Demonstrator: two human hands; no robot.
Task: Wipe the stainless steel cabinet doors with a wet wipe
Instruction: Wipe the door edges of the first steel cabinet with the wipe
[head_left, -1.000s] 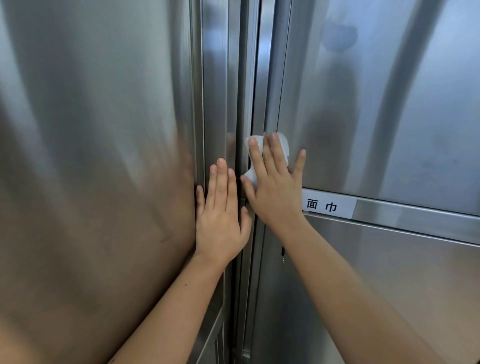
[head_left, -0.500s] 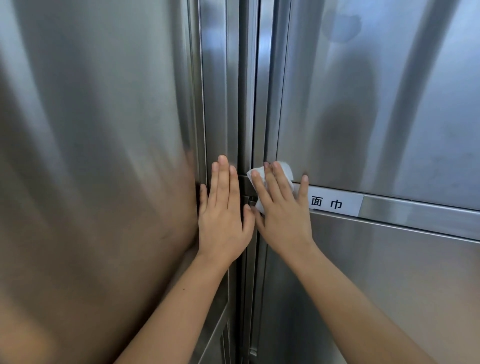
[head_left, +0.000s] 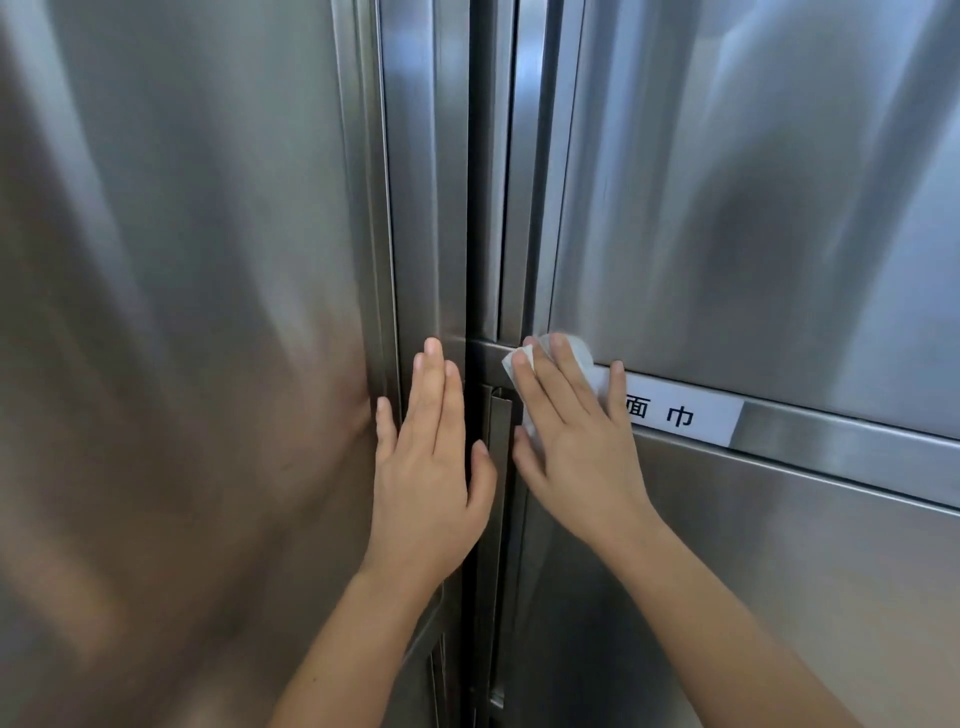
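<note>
Your right hand (head_left: 576, 447) had slid the wet wipe (head_left: 592, 366) down from the upper right cabinet door (head_left: 753, 208) onto the horizontal rail (head_left: 841, 441), just left of the label (head_left: 680, 413). Its straight, slightly spread fingers (head_left: 569, 371) pressed the wipe flat. Your left hand (head_left: 431, 467) stayed flat, fingers together, on the left cabinet door (head_left: 182, 312) edge.

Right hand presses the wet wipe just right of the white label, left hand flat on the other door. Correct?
No. In the head view the wet wipe under the right hand sits just left of the white label; the left hand is flat on the other door.
</note>
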